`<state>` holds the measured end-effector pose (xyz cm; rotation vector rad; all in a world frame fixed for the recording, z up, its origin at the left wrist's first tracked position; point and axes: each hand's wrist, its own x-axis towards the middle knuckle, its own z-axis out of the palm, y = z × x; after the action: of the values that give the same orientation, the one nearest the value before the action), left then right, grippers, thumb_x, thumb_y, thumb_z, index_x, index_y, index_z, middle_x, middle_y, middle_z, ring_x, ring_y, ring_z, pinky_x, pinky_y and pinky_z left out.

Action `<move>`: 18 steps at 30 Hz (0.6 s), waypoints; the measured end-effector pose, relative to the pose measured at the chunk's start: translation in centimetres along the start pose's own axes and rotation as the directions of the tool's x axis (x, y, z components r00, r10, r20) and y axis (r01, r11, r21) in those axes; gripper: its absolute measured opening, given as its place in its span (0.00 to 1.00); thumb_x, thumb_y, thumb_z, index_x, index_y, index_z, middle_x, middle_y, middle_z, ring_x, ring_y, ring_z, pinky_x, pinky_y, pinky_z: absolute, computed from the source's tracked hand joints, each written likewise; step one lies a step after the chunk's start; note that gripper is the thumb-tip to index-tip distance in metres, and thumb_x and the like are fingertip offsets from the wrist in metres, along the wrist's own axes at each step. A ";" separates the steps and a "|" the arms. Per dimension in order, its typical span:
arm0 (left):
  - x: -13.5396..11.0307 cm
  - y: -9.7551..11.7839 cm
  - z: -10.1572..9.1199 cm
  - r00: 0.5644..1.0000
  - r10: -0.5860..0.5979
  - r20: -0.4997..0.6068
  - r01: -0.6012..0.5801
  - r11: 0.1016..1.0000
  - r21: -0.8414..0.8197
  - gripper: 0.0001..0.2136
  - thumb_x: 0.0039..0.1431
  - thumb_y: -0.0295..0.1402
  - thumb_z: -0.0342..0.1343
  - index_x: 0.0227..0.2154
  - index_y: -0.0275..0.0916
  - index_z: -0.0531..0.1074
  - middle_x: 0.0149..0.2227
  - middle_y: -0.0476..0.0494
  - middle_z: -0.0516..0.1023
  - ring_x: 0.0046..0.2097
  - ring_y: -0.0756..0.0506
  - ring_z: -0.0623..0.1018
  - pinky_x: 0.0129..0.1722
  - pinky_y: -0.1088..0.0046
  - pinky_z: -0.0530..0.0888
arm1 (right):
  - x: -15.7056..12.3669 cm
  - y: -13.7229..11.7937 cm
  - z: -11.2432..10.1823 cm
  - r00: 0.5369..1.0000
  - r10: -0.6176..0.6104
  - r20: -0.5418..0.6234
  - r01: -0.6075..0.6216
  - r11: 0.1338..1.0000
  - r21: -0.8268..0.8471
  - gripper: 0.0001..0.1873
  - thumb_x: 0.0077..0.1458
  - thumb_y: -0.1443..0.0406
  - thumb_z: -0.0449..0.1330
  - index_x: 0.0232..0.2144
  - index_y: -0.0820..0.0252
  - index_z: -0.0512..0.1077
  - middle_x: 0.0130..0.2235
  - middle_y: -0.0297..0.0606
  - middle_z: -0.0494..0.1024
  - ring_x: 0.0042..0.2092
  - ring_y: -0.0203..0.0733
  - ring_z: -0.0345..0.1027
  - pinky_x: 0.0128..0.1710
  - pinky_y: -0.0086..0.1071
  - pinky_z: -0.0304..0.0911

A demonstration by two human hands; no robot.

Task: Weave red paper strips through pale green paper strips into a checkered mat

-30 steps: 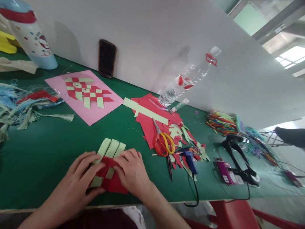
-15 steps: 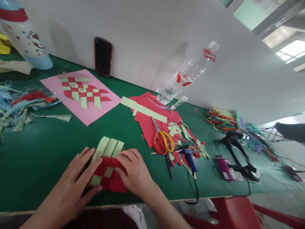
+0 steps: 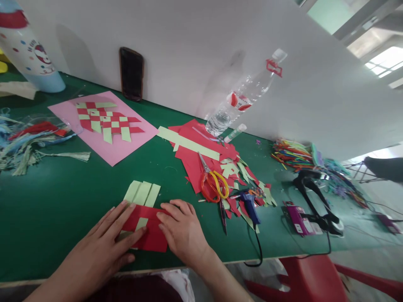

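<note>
left hand (image 3: 102, 239) is lying open on the red paper weave (image 3: 150, 235), right hand (image 3: 183, 231) is pressing flat beside it, neither clenching; green strips (image 3: 142, 193) are projecting beyond both hands.

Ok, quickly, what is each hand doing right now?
Left hand: open, fingers resting on the woven red-and-green paper, not gripping.
Right hand: open, slightly curved, also resting on it, not gripping.

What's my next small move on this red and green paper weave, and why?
Probably lift one pale green paper strip and tuck the red paper under it: those strips lie unwoven above your left hand and right hand, unlike the tight checkered red-and-green paper weave on the pink paper sheet.
</note>
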<state>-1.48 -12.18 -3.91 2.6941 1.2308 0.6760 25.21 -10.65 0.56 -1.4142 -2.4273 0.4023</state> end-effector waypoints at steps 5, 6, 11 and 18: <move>2.1 0.1 -1.2 0.999 -0.030 -0.010 0.030 0.998 -0.056 0.15 0.73 0.36 0.52 0.58 0.46 0.75 0.61 0.38 0.76 0.66 0.35 0.71 0.61 0.58 0.75 | 0.4 -0.1 -0.5 0.991 0.129 0.027 -0.129 0.992 0.006 0.17 0.66 0.67 0.65 0.56 0.58 0.75 0.52 0.46 0.80 0.53 0.53 0.68 0.53 0.48 0.67; 2.7 0.1 -1.2 0.998 -0.070 -0.001 0.069 0.994 -0.083 0.14 0.73 0.36 0.52 0.57 0.45 0.75 0.58 0.38 0.77 0.62 0.36 0.74 0.58 0.59 0.77 | 0.5 -0.2 -0.6 0.987 0.155 0.039 -0.155 0.988 0.002 0.17 0.65 0.67 0.66 0.55 0.58 0.75 0.50 0.46 0.80 0.52 0.54 0.68 0.52 0.48 0.67; 5.0 -0.7 -0.1 0.981 -0.166 0.097 0.182 0.965 -0.190 0.14 0.72 0.41 0.52 0.53 0.44 0.75 0.51 0.39 0.80 0.50 0.38 0.80 0.50 0.59 0.80 | 1.0 -0.8 -0.9 0.966 0.243 0.086 -0.246 0.969 0.028 0.11 0.63 0.69 0.67 0.48 0.58 0.76 0.47 0.43 0.78 0.51 0.53 0.67 0.51 0.48 0.66; 5.5 -1.3 0.2 0.971 -0.199 0.129 0.223 0.951 -0.212 0.14 0.71 0.40 0.51 0.51 0.43 0.76 0.48 0.39 0.80 0.49 0.38 0.80 0.48 0.61 0.80 | 1.9 -1.4 -1.5 0.950 0.279 0.141 -0.287 0.957 0.042 0.06 0.62 0.71 0.66 0.38 0.57 0.74 0.44 0.41 0.79 0.47 0.51 0.70 0.47 0.43 0.66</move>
<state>0.89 -7.26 -2.53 2.3417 1.3047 0.5945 23.77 -9.54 2.67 -1.7661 -2.2907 0.6524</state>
